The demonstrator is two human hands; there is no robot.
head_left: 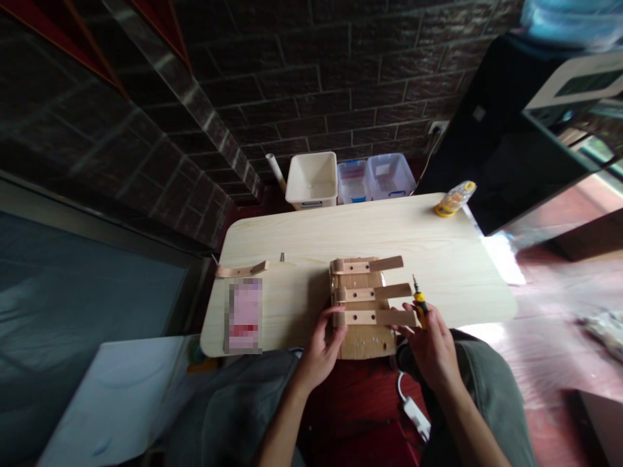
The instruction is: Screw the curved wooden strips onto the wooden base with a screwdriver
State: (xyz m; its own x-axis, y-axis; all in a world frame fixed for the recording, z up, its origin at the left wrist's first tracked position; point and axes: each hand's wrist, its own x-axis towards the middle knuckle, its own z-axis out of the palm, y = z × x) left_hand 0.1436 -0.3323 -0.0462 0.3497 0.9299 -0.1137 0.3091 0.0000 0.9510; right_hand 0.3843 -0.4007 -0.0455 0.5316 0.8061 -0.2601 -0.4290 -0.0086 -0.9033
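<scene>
A brown board (366, 342) lies at the table's near edge with three wooden strips across it. The far strip (357, 266) and the middle strip (357, 294) each show two dark holes or screw heads. My left hand (321, 353) has its thumb and fingers around the left end of the nearest wooden strip (363, 318). In my right hand (435, 347) is a yellow and black screwdriver (419, 301), its tip pointing up and away. Fingers of that hand also reach the strip's right end. Another wooden strip (241, 270) lies at the table's left.
The pale table (296, 292) bears a pixelated pink item (244, 316), a small metal piece (283, 257) and a clear bottle with yellow ends (455, 199). Beyond it stand a cream bin (311, 178) and two clear plastic boxes (390, 176). A white power strip (416, 418) lies below.
</scene>
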